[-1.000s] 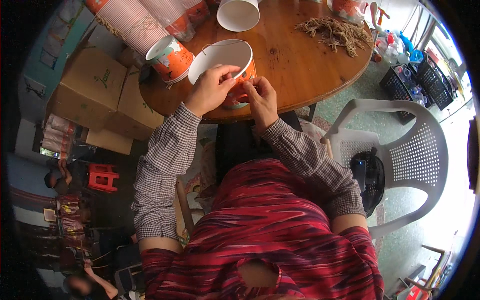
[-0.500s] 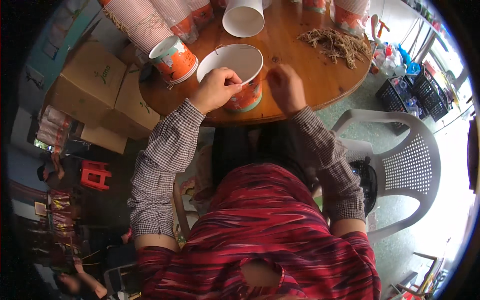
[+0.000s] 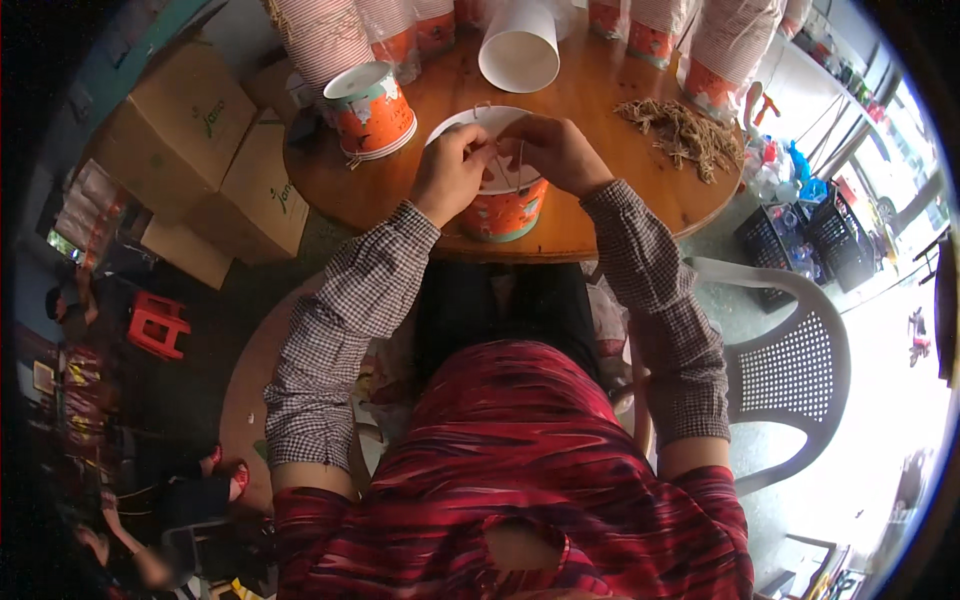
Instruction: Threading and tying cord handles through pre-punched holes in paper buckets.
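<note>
While both hands work above one paper bucket, the scene reads as follows.

Left hand: the left hand (image 3: 452, 172) is over the left part of the bucket's rim, fingers curled and pinched on a thin wire handle (image 3: 503, 170).
Right hand: the right hand (image 3: 556, 152) is over the far right part of the same rim, fingers bent and pinched on the other side of the wire; the two hands almost meet above the opening.
Paper bucket: the paper bucket (image 3: 503, 208) stands upright at the near edge of the table, directly ahead of the person; orange and teal print outside, white inside.
Wire handle: a thin loop between the two hands, running down across the white inside; whether its ends are fixed to the rim cannot be told.
Table: the round wooden table (image 3: 620, 205) carries everything listed here.
Second bucket: a second bucket (image 3: 372, 108) of the same print stands left of and farther than the first, apart from it.
White cup: a white cup (image 3: 520, 45) lies on its side beyond the hands, its opening toward the camera.
Stacks: stacks of cups (image 3: 330, 35) in clear wrap line the far edge of the table.
Wire pile: a loose pile of wires (image 3: 685, 132) lies to the right of the hands, near but not touching.
Boxes: cardboard boxes (image 3: 195, 140) sit on the floor to the left.
Chair: a white plastic chair (image 3: 790, 370) stands to the near right.
</note>
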Motion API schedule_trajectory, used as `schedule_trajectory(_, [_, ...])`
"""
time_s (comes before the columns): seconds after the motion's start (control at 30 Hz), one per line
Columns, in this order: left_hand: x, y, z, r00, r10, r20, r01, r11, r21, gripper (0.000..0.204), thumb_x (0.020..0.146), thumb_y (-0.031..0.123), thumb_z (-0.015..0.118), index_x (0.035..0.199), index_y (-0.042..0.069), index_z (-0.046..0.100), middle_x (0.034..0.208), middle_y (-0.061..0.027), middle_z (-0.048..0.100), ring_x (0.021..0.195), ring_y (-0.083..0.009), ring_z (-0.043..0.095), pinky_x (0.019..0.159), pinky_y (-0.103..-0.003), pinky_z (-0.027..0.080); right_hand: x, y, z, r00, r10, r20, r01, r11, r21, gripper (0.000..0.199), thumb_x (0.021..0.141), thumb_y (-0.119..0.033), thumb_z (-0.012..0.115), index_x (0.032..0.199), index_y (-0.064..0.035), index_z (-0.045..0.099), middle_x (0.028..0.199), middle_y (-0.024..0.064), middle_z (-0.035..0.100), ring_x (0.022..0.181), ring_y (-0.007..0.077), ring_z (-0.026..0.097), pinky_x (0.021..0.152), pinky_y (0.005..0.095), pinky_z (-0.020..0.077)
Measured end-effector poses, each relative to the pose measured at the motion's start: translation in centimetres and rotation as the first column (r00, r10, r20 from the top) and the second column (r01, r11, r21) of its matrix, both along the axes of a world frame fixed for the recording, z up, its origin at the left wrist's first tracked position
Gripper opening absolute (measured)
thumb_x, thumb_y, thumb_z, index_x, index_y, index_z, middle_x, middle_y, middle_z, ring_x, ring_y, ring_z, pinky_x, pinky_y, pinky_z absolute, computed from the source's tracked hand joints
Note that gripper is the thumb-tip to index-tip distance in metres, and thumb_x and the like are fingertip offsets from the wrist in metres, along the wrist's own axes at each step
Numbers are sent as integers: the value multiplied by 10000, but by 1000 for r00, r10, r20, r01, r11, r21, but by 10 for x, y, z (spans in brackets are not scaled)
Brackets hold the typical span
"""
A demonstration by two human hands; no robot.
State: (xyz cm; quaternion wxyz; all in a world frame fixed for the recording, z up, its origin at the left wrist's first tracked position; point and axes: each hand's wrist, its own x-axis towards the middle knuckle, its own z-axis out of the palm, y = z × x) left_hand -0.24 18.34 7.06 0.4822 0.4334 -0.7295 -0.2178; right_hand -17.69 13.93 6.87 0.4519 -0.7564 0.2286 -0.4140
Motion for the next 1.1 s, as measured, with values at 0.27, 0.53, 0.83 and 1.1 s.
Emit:
schedule_trajectory(0.27, [8, -7, -13, 989, 89, -121, -107, 982, -154, 108, 852, 83, 596, 910, -7, 586, 827, -91, 631, 736, -170, 627, 665, -283, 497, 11, 13, 4, 993, -75, -94, 78, 997, 29, 113, 826, -5, 571, 917, 44, 617, 768, 56, 640, 663, 109, 590, 630, 247, 500])
schedule_trajectory(0.53, [7, 7, -27, 970, -87, -225, 71, 994, -78, 299, 853, 47, 566, 1129, -5, 465, 966, -130, 657, 866, -213, 655, 751, -306, 503, 25, 16, -4, 941, -306, 147, 310, 951, -5, 116, 806, -30, 619, 891, 43, 647, 760, 64, 658, 673, 99, 599, 643, 249, 505])
schedule_trajectory(0.83, [0, 7, -11, 971, -85, -222, 121, 981, 153, 372, 845, 45, 582, 1182, -21, 440, 958, -142, 664, 883, -176, 652, 791, -276, 493, 21, 14, -3, 916, -248, 316, 220, 968, 120, 142, 770, 84, 553, 887, 36, 618, 838, 76, 642, 731, 115, 591, 647, 246, 495])
schedule_trajectory(1.1, [5, 3, -16, 979, -80, -189, 106, 985, 135, 374, 773, 70, 638, 1115, -16, 513, 922, -116, 667, 842, -176, 651, 748, -284, 500, 20, 23, 1, 896, -347, 276, 338, 938, 80, 244, 784, -14, 680, 1005, 21, 585, 836, 80, 652, 764, 124, 604, 716, 256, 497])
